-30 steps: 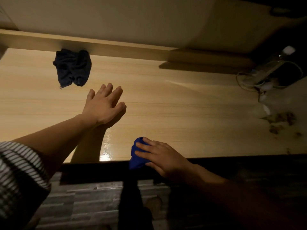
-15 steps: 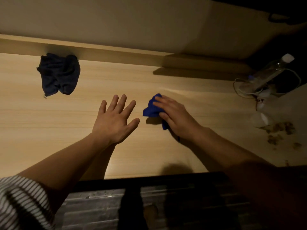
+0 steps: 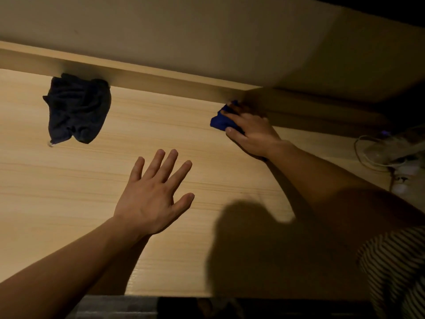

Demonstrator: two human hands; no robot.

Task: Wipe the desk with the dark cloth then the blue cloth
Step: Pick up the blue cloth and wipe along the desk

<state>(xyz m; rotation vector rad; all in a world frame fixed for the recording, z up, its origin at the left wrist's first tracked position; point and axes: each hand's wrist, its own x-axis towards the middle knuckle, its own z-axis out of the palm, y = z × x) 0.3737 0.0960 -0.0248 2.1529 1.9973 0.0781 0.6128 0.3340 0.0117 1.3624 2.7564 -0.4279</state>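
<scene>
Two cloths lie on the wooden desk [image 3: 69,180], and I take the raised back ledge [image 3: 161,81] as my landmark. I see the blue cloth [image 3: 220,120] bunched just in front of that ledge, its long axis slanting from the ledge toward me and leftward. My right hand [image 3: 250,132] presses down on it, fingers curled over the fabric. The dark cloth [image 3: 77,109] sits crumpled farther left, its top edge touching the ledge, its length running toward me. My left hand [image 3: 151,199] hovers well in front, fingers spread, holding nothing.
</scene>
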